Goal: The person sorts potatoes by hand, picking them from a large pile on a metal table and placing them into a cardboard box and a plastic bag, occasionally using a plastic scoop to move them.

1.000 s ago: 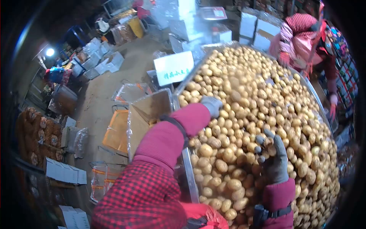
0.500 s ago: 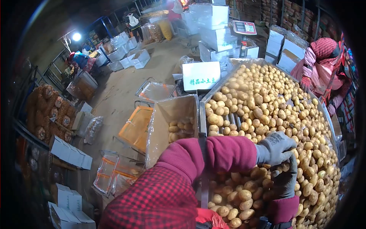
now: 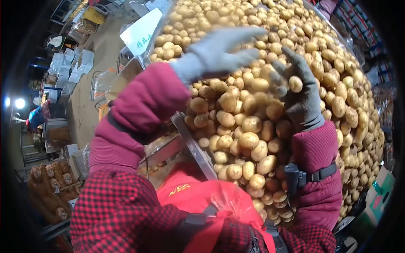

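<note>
A large heap of small potatoes (image 3: 249,139) fills the metal-edged sorting table in front of me. My left hand (image 3: 215,52), in a grey glove, is over the upper left of the heap, its fingers stretched out and apart with nothing in them; motion blurs it slightly. To its right, my right hand (image 3: 301,92) is raised over the potatoes, also gloved. One small potato (image 3: 295,84) shows against its palm, between the loosely curled fingers and thumb.
The table's metal rim (image 3: 196,147) runs along my left side, beside my red apron (image 3: 202,194). A white sign (image 3: 141,31) stands at the table's far left edge. White boxes (image 3: 69,69) and filled mesh sacks (image 3: 50,185) are on the floor to the left. A green-and-white carton (image 3: 379,192) lies at the right.
My hands, close together over the heap before, have moved apart. The left has opened and shifted left; the right has turned, with a potato showing in it. My view has swung down and right.
</note>
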`<action>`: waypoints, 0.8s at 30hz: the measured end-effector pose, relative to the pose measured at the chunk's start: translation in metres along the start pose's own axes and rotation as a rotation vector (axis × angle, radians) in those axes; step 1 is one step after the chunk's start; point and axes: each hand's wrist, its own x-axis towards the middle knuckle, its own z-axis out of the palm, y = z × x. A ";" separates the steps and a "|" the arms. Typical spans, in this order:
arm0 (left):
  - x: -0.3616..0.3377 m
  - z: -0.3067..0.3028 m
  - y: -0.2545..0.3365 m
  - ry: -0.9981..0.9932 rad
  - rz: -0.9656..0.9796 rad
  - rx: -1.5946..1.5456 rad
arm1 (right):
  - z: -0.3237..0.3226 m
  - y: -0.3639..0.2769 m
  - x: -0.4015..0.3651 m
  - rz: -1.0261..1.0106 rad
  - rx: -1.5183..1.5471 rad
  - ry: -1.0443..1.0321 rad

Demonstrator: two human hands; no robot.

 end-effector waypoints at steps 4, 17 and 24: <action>-0.088 0.019 -0.056 -0.301 0.155 0.436 | 0.003 -0.005 -0.003 0.049 0.133 -0.047; -0.065 -0.044 -0.191 -0.084 -0.422 0.888 | -0.024 0.003 -0.001 0.016 -0.009 -0.146; -0.108 0.003 -0.119 -0.283 0.092 0.612 | -0.012 -0.012 -0.001 0.240 0.192 -0.064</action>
